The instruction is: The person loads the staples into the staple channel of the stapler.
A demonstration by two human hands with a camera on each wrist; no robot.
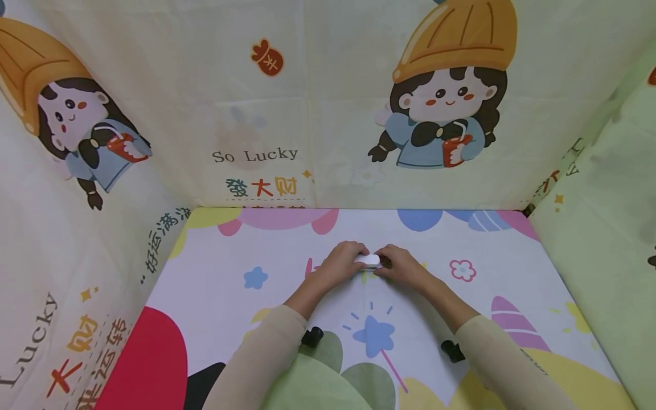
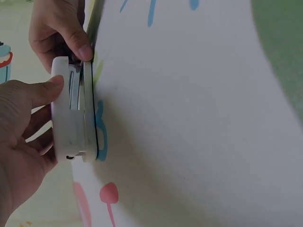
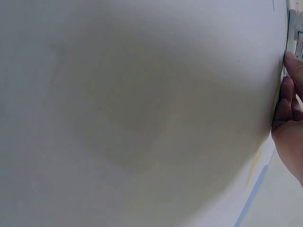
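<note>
A white stapler (image 1: 370,260) rests on the printed tabletop between my two hands. My left hand (image 1: 339,266) grips its upper arm; in the left wrist view the thumb lies on the stapler (image 2: 71,123) and the fingers reach behind. A metal strip shows in the gap between its arm and base. My right hand (image 1: 405,269) pinches the other end, its thumb on the base tip and the fingers curled, partly hidden. Only the edge of the stapler (image 3: 294,30) enters the right wrist view, beside my right hand (image 3: 289,135).
The white tabletop (image 1: 420,336) carries printed stars, flowers and coloured shapes. Cream cloth walls (image 1: 338,131) with cartoon figures rise behind it and on both sides. Black wrist mounts (image 1: 312,336) hang under the sleeves.
</note>
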